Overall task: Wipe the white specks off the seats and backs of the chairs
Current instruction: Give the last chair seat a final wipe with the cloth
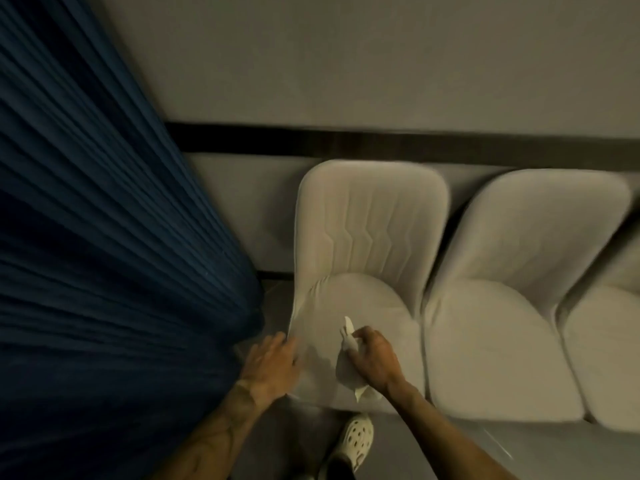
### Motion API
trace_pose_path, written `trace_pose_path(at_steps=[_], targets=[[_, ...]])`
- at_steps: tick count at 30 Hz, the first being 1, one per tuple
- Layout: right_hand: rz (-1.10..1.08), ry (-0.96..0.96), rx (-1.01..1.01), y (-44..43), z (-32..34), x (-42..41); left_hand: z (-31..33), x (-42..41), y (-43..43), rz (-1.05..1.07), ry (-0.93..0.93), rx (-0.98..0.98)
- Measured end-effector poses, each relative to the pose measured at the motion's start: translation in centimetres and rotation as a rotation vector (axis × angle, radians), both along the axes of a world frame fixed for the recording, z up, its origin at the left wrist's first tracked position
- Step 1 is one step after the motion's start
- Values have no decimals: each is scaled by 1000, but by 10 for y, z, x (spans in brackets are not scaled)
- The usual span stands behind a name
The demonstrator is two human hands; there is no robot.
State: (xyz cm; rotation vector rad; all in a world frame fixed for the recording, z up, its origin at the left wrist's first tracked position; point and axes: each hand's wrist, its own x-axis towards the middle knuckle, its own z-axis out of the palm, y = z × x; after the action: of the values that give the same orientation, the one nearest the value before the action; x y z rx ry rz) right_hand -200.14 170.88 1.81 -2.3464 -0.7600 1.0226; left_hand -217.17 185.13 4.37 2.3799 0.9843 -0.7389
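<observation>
The right hand (375, 360) holds a pale wiping cloth (348, 367) bunched in its grip, fingers curled and pressed around the wad, with one loose tip sticking up past the knuckles and another hanging off near the front edge of the seat. The cloth rests on the front half of the seat of the left chair (367, 237), towards the middle of that edge. The left hand (273, 365) lies flat and spread on the seat's front left corner, fingers open, holding nothing; it looks to be steadying the chair.

The cloth looks thin, soft and very light, so it will crumple and fold under the palm instead of sliding as a flat pad. It is best taken as a wad, with enough bunched in the fingers that a firm, padded face meets the fabric. The chair's upholstery appears soft and slightly napped, with stitched ribs on the back; specks would likely catch in those seams, so short strokes along the ribs should work better than across them. The padding will give under pressure, and the chair itself seems light enough to shift, which makes the bracing hand useful.

A second chair (519, 271) stands just beside it on the right, touching or nearly so. No white specks can be made out in this blurred, dim view.
</observation>
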Motion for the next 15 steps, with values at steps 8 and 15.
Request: trace_pose_path(at_steps=[8, 15], targets=[[-141, -140, 103, -97, 123, 31, 94, 59, -70, -243, -100, 72], [-260, -219, 126, -213, 183, 99, 147, 142, -166, -388, -106, 122]])
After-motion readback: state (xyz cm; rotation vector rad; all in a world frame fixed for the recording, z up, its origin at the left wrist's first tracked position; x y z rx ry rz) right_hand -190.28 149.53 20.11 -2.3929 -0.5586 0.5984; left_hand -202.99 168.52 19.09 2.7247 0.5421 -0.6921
